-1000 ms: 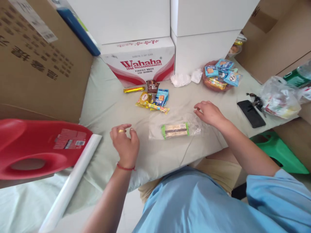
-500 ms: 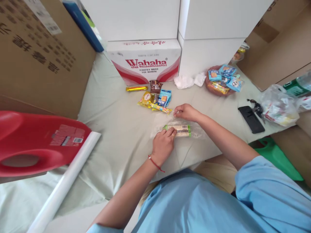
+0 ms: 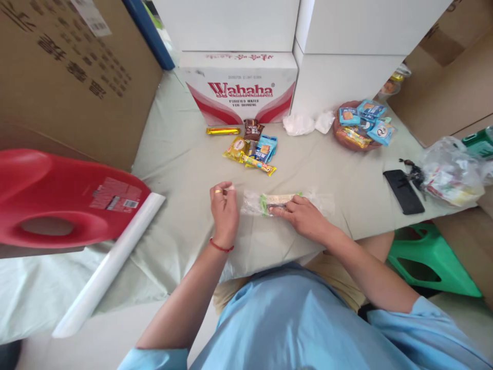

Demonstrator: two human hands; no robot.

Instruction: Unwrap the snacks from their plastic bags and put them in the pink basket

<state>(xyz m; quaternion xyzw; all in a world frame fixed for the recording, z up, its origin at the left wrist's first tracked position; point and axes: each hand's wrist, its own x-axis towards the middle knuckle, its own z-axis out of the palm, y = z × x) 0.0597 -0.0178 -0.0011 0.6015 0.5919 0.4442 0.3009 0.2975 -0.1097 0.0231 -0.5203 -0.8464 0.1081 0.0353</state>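
Observation:
A snack packet with green ends and pale and dark bands lies on the cloth, inside or under clear plastic wrap that extends past both its ends. My right hand rests on the packet with its fingers extended over its front and right part. Just left of the wrap, my left hand is raised with fingers curled and thumb against them; whether anything is pinched there is hidden. Farther back sits a small pile of wrapped snacks: a yellow stick packet, blue packets, a yellow packet and a brown cocoa packet.
A long yellow packet lies before the Wahaha carton. White crumpled plastic and a snack-filled basket are at back right. A phone lies right; a white roll and red jug stand left.
My left hand has left the packet and moved left, its fingers now curled. My right hand has come down from behind the wrap onto the packet. The view has shifted slightly.

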